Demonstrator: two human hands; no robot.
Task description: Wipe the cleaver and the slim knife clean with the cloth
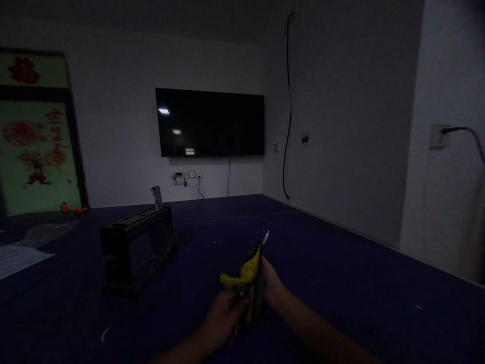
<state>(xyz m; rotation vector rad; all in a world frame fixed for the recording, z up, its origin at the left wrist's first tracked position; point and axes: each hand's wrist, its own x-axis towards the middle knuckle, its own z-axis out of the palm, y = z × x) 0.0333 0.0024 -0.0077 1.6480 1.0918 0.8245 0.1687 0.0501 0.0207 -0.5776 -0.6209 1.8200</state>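
A yellow and dark fabric piece (250,270), perhaps a small pouch or glove, is held upright between my hands above the purple table surface. My left hand (224,314) is closed at its lower left side, thumb and fingers pinched near a small shiny part whose kind I cannot make out. On the far side, my right hand (272,284) supports the fabric piece, its fingers mostly hidden behind it. A thin white tip (265,236) sticks out at the top. The picture is very dark.
On the left of the purple table (212,253) stands a black box-shaped holder (140,247) with a silvery handle (156,197) rising from it. Papers (22,259) and clear plastic (49,232) lie farther left. Small orange things (65,207) sit near the door. White scraps (105,333) are scattered about.
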